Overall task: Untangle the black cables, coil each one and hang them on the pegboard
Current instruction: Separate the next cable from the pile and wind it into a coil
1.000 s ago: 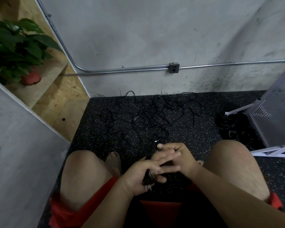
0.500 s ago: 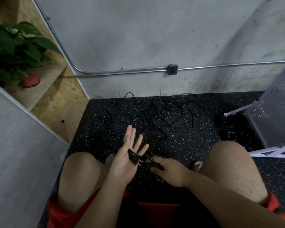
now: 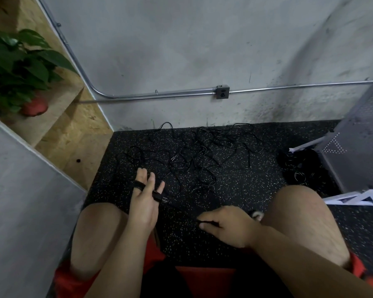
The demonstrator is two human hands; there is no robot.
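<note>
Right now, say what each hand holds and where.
One black cable: plug end across the left hand's straight fingers; the right hand pinches its cord.

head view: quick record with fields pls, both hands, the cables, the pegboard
left hand: fingers straight, black power cable looped round them, its plug lying across the fingers
right hand: pinches that cable low between the knees
tangled cables: spread on the speckled floor near the wall
coiled cables: heaped on the floor beside the pegboard
pegboard state: grey, at the right edge; no cable seen hanging on the visible part
</note>
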